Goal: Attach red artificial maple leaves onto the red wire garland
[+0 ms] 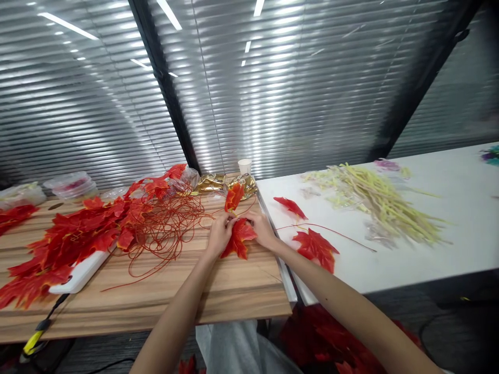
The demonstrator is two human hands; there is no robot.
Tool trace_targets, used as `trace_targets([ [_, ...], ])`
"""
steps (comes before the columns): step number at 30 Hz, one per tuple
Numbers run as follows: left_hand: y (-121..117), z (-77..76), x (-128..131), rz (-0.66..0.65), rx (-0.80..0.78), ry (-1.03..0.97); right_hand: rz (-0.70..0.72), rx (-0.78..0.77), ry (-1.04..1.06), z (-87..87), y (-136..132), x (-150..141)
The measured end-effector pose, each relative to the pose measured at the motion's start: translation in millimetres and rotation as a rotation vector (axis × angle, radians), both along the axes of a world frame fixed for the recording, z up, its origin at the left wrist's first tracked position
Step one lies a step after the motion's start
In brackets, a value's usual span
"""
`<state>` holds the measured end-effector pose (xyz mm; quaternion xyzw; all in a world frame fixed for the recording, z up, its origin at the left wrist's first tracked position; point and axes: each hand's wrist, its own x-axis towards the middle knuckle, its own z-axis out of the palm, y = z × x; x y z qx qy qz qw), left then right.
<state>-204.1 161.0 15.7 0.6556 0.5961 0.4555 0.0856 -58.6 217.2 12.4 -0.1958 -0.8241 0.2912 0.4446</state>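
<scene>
Pinching a red artificial maple leaf (242, 236) over the bench (245, 298), the left hand (220, 234) presses its fingertips together; the right hand (260, 229) curls opposite, hold unclear. Work looks unfinished: 2 loose leaves (315, 247) lie near the right hand, a leaf heap (83, 231) well left of the other.

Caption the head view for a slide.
Left hand and right hand handle a red leaf near tangled cord on a wooden table.

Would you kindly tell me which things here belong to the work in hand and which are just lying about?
Apparently in the work: handled red leaf; tangled red cord; piled red leaves.

Seemingly just lying about: white cup; gold foil; plastic tubs; yellow strands.
</scene>
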Motion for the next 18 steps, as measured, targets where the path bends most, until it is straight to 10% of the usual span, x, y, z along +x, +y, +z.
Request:
trace_targets([
  [18,-1.9,5.8,1.8,-0.008,0.094,0.130,-0.037,-0.046,0.044,0.6,0.2,-1.0],
])
